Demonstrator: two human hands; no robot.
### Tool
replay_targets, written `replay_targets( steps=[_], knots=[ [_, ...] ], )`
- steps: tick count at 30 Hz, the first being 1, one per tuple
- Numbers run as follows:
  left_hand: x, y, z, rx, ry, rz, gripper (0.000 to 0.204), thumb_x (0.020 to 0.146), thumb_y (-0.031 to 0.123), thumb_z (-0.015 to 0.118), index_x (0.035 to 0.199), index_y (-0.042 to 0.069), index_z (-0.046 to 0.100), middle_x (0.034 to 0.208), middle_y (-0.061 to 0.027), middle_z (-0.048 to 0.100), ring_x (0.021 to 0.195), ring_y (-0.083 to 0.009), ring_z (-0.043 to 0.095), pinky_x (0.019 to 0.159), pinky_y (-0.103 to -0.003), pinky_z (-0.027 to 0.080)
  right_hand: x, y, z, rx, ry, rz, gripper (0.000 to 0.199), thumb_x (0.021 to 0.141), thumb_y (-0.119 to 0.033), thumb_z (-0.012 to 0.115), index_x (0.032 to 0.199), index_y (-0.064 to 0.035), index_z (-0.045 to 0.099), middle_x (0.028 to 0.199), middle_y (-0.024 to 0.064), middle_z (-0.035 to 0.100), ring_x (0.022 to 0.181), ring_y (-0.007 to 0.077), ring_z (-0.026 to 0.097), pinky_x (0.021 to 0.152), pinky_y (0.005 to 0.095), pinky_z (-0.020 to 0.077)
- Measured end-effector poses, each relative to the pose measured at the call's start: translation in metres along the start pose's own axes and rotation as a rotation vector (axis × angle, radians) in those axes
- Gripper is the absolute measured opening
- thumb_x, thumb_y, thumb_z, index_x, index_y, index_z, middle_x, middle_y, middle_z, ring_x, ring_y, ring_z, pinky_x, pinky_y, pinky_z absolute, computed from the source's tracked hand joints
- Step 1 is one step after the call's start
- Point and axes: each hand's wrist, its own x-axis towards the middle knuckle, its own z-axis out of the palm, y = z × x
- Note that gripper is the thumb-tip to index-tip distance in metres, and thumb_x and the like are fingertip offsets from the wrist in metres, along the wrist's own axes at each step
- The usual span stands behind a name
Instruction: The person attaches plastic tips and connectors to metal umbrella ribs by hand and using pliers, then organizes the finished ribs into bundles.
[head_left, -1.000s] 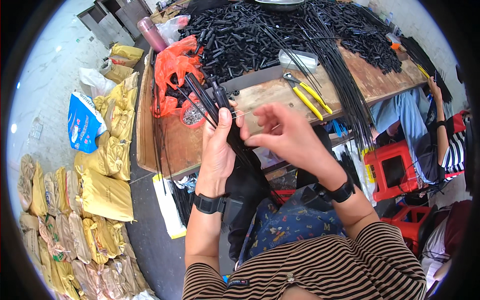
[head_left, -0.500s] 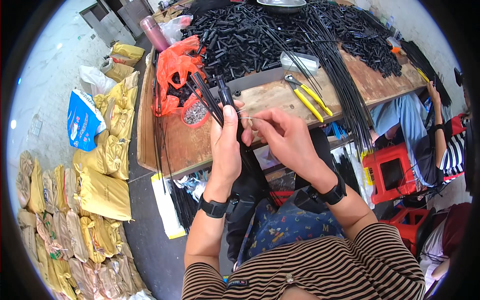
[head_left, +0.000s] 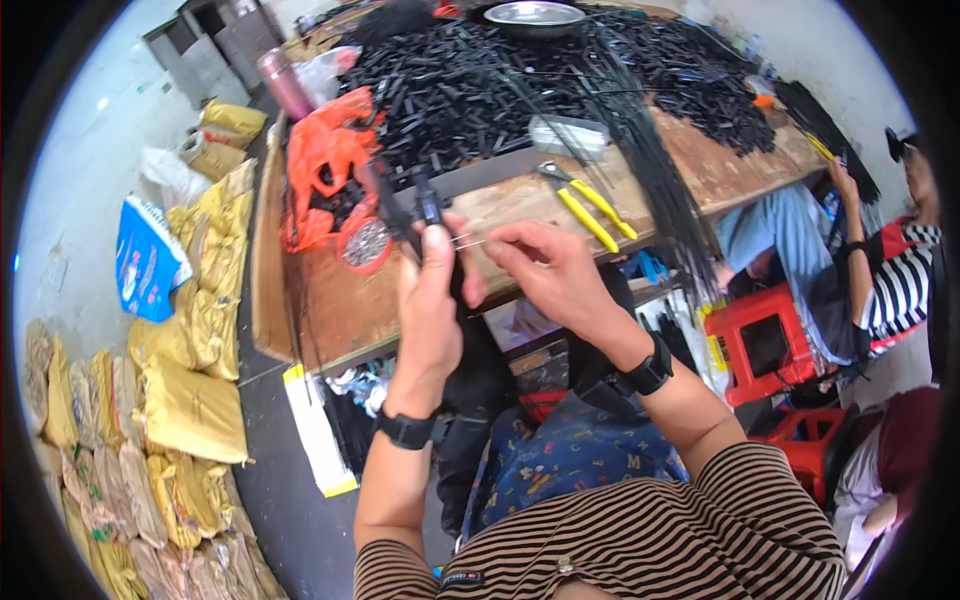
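Observation:
My left hand (head_left: 430, 315) is closed around a short black tube (head_left: 428, 198) and a bundle of thin black rods (head_left: 388, 200), which stick up past the thumb. Between thumb and forefinger of my right hand (head_left: 560, 265) is a thin silvery wire (head_left: 467, 243). It points at the left hand's fingers just beside the tube; whether it touches the tube I cannot tell. Both hands are above the near edge of the wooden table (head_left: 330, 310). Behind them stands a red bowl (head_left: 364, 246) of small shiny metal bits.
Yellow-handled nippers (head_left: 590, 208) and a clear plastic box (head_left: 568, 137) lie beyond my right hand. A heap of black tubes (head_left: 440, 95) covers the back. A red bag (head_left: 330, 150) lies left; long black rods (head_left: 650, 180) overhang the edge. At right a co-worker's hand (head_left: 845, 180) works.
The view has shifted, so the scene sits further left and a little lower. My right fingertips are slightly further from the tube, with more of the wire showing. Both grips stay the same.

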Motion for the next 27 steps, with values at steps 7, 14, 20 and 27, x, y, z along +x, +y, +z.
replay_targets(
  steps=[7, 14, 20, 27],
  knots=[
    [0.007, 0.0, -0.006, -0.054, -0.065, 0.008, 0.027, 0.101, 0.03, 0.04, 0.114, 0.008, 0.049, 0.099, -0.0082, 0.058, 0.057, -0.0075, 0.046, 0.053, -0.023, 0.039, 0.031, 0.055, -0.057, -0.986, -0.012, -0.255, 0.018, 0.081, -0.01, 0.057, 0.095, 0.0013, 0.06, 0.086, 0.0178, 0.062, 0.085, 0.0326, 0.061, 0.073, 0.0433, 0.0486],
    [0.006, -0.001, -0.006, 0.012, -0.022, 0.042, 0.027, 0.101, 0.029, 0.04, 0.113, 0.007, 0.048, 0.097, -0.0083, 0.059, 0.058, -0.0066, 0.047, 0.052, -0.022, 0.038, 0.04, 0.076, -0.068, -1.344, -0.202, -0.015, 0.021, 0.077, -0.016, 0.058, 0.092, -0.0016, 0.059, 0.078, 0.02, 0.062, 0.075, 0.0326, 0.061, 0.066, 0.0413, 0.0483],
    [0.007, -0.003, -0.008, 0.077, 0.01, 0.061, 0.032, 0.101, 0.034, 0.04, 0.112, 0.004, 0.048, 0.095, -0.0101, 0.059, 0.058, -0.0075, 0.047, 0.052, -0.022, 0.039, 0.023, 0.059, -0.066, -0.997, -0.101, -0.1, 0.029, 0.086, -0.021, 0.053, 0.106, -0.0005, 0.058, 0.081, 0.0204, 0.064, 0.075, 0.0342, 0.063, 0.067, 0.0437, 0.0476],
    [0.007, -0.005, -0.012, 0.102, 0.023, 0.011, 0.033, 0.101, 0.034, 0.037, 0.111, 0.004, 0.047, 0.084, -0.0061, 0.058, 0.059, -0.0072, 0.049, 0.053, -0.023, 0.04, -0.01, -0.013, -0.043, -0.139, -0.458, 0.49, 0.034, 0.093, -0.022, 0.054, 0.121, -0.0027, 0.055, 0.089, 0.0148, 0.064, 0.081, 0.0184, 0.064, 0.069, 0.0297, 0.0467]
  ],
)
